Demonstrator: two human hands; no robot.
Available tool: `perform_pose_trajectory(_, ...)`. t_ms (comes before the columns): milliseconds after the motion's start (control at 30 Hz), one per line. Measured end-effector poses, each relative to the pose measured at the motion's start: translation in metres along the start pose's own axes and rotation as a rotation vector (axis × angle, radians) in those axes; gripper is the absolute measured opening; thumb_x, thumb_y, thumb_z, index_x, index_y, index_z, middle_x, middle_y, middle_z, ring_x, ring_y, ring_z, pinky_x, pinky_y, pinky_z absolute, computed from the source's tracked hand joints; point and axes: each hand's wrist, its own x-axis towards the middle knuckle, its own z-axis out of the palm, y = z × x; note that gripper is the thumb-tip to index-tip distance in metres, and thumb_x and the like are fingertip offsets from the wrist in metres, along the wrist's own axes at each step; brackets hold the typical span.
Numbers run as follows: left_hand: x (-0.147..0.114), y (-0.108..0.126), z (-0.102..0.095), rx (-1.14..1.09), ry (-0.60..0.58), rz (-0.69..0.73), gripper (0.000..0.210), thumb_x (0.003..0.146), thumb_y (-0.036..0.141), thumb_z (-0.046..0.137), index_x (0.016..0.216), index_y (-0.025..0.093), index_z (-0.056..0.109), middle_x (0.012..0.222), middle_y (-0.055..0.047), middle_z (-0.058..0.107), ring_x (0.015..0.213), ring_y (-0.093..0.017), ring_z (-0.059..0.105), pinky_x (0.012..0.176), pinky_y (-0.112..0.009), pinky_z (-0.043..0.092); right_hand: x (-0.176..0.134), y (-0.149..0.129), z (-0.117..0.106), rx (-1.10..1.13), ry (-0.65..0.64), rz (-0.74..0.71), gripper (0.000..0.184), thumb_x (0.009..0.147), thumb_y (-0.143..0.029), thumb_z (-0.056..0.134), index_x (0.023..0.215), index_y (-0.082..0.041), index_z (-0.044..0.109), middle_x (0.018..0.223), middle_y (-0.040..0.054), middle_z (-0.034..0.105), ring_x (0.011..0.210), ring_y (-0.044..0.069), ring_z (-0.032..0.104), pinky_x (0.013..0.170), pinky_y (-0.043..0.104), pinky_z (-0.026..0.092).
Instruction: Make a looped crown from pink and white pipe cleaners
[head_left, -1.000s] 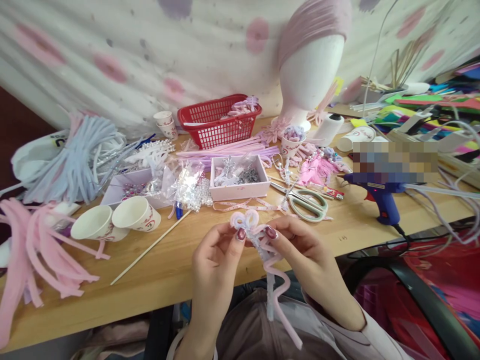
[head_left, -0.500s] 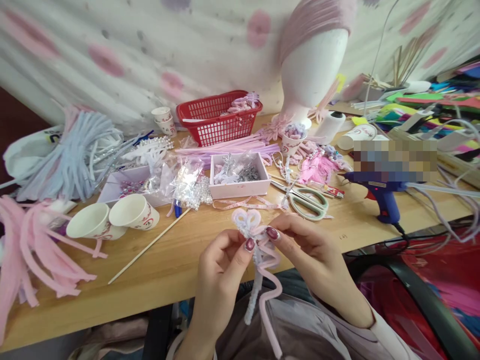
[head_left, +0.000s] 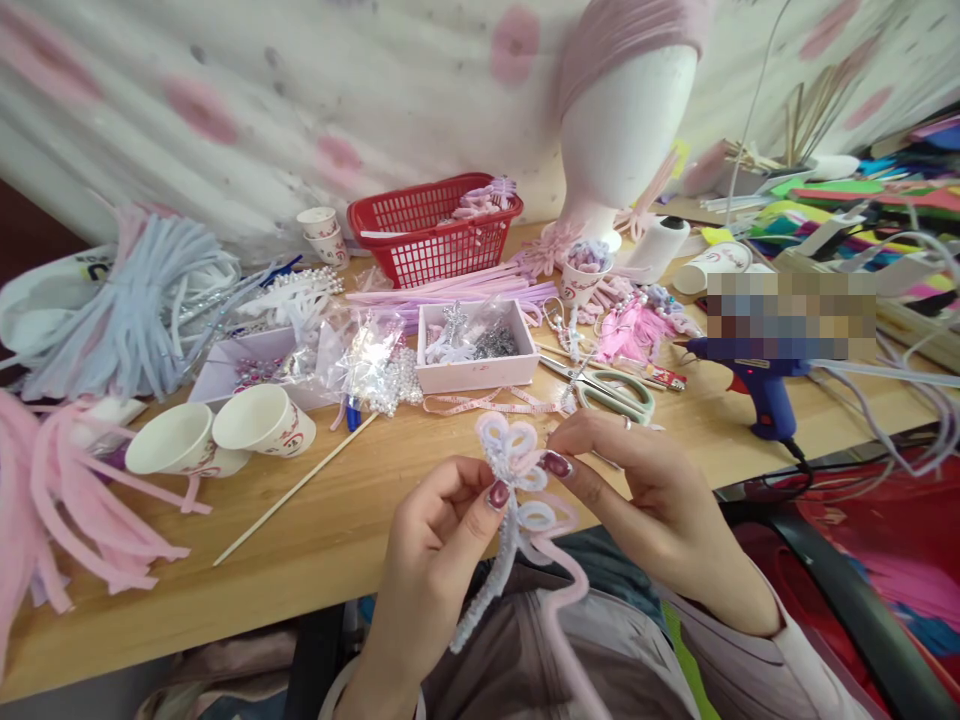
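Between my two hands, over the table's front edge, is a pipe-cleaner flower (head_left: 510, 450) with looped petals in white and pale pink. My left hand (head_left: 442, 545) pinches it at its base between thumb and forefinger. On the other side, the thumb and forefinger of my right hand (head_left: 649, 500) close on a petal at the flower's right edge. Below hang a pale fuzzy stem (head_left: 484, 590) and a long wavy pink pipe cleaner (head_left: 566, 590). More small loops show just under the petals.
Scissors (head_left: 619, 395) and a white box (head_left: 480, 372) of silver pieces lie beyond my hands. Paper cups (head_left: 262, 420) and a wooden stick (head_left: 292, 492) are at left. A blue glue gun (head_left: 772, 395) stands right, a red basket (head_left: 439, 250) behind.
The flower has turned and its petals have spread apart, so more loops show. My right hand has shifted slightly right, and the hanging stem and pink pipe cleaner have swung apart.
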Motion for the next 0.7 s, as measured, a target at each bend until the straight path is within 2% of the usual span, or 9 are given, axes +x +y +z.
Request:
perform_pose_trajectory(167, -0.001, 0.003, 0.002, -0.038, 0.000, -0.031, 0.025, 0.079, 0.040, 0.082, 0.080, 0.017, 0.076, 0.074, -0.003, 0.072, 0.070, -0.014, 0.064, 0.066, -0.019, 0.051, 0.000, 0.000, -0.004, -0.045, -0.021, -0.090, 0.014, 0.095, -0.007, 0.057, 0.094, -0.019, 0.065, 0.083, 0.0006, 0.066, 0.080, 0.013, 0.061, 0.075, 0.026, 0.047)
perform_pose_trajectory(400, -0.002, 0.006, 0.003, -0.151, -0.013, -0.136, 0.027, 0.072, 0.040, 0.088, 0.079, 0.016, 0.076, 0.070, -0.001, 0.070, 0.063, -0.010, 0.060, 0.057, -0.017, 0.048, 0.000, -0.002, -0.005, -0.189, 0.045, -0.269, 0.019, 0.092, 0.000, 0.055, 0.098, -0.016, 0.065, 0.088, 0.0045, 0.065, 0.081, 0.013, 0.063, 0.073, 0.024, 0.050)
perform_pose_trajectory(600, -0.004, 0.006, 0.010, -0.204, -0.026, -0.132, 0.027, 0.071, 0.040, 0.089, 0.077, 0.017, 0.075, 0.068, -0.001, 0.069, 0.065, -0.011, 0.064, 0.061, -0.016, 0.050, -0.006, -0.001, -0.001, -0.295, 0.140, -0.364, 0.027, 0.088, 0.005, 0.055, 0.103, -0.015, 0.065, 0.091, 0.0060, 0.064, 0.082, 0.013, 0.062, 0.072, 0.024, 0.051)
perform_pose_trajectory(700, -0.005, 0.003, 0.013, -0.195, -0.015, -0.077, 0.025, 0.073, 0.040, 0.087, 0.078, 0.018, 0.075, 0.068, 0.000, 0.070, 0.066, -0.012, 0.065, 0.063, -0.018, 0.051, -0.006, -0.001, 0.000, -0.241, 0.142, -0.361, 0.026, 0.086, 0.005, 0.057, 0.100, -0.015, 0.067, 0.090, 0.0063, 0.065, 0.081, 0.013, 0.063, 0.072, 0.025, 0.052)
